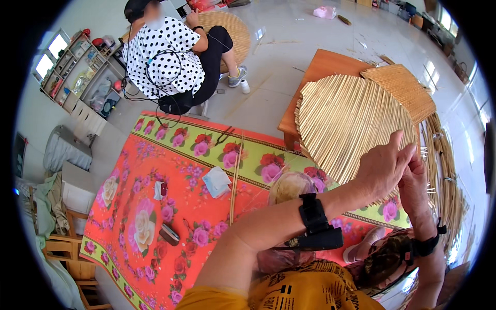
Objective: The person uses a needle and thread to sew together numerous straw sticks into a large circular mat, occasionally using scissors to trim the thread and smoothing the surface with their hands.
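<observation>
A round mat of pale straw stalks [346,121], laid side by side, rests on an orange wooden table [323,67] and reaches over its near edge. My left hand [381,161] is at the mat's lower right rim, its fingers pinched together. Right beside it, my right hand [413,178] is closed too, its fingertips meeting those of the left. Whatever the fingers hold is too thin or too hidden to make out. Below my left forearm is a tan bundle in clear plastic [292,187].
A smaller straw panel [403,90] and loose stalks [444,170] lie to the right. On the red floral cloth [155,196] are a tissue pack [217,182], thin sticks [236,181], dark scissors [225,135] and a brown case [169,234]. A co-worker [170,62] sits with another round mat [235,39].
</observation>
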### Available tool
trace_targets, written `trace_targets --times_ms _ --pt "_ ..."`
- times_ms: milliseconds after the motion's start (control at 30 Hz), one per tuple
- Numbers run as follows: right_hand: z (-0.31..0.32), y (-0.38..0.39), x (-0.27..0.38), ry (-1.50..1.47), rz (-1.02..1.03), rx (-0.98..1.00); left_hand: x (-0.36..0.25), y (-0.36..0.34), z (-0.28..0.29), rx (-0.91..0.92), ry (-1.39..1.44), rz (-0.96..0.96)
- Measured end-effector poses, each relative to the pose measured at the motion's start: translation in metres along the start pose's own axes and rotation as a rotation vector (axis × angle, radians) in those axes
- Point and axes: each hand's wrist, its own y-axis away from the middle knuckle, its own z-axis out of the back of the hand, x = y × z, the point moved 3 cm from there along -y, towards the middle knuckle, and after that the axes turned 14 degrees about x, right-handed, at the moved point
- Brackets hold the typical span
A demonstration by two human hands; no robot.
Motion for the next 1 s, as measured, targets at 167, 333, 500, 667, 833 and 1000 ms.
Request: trace_targets --times_ms 167,333,500,667,833,1000 --pt "-0.007 -0.005 -0.005 0.064 -0.011 0.018 -0.008 0.012 0.010 0.067 -0.220 0.079" --pt "-0.003 -0.007 -0.007 0.022 0.014 0.011 -0.006 0.008 0.005 0.064 -0.229 0.059" --pt "-0.003 -0.008 0.000 -0.094 0.052 0.017 -0.012 0.005 0.003 0.017 -0.190 -0.011" --pt "0.016 -0.004 0.004 -0.078 0.082 0.037 -0.017 -0.009 -0.010 0.035 -0.084 -0.019" --pt "0.049 0.009 0.004 0.119 0.183 -0.044 -0.021 -0.014 -0.020 -0.016 -0.039 -0.097" --pt "0.050 0.005 0.007 0.060 0.117 -0.115 -0.019 -0.013 -0.020 -0.101 0.008 -0.098"
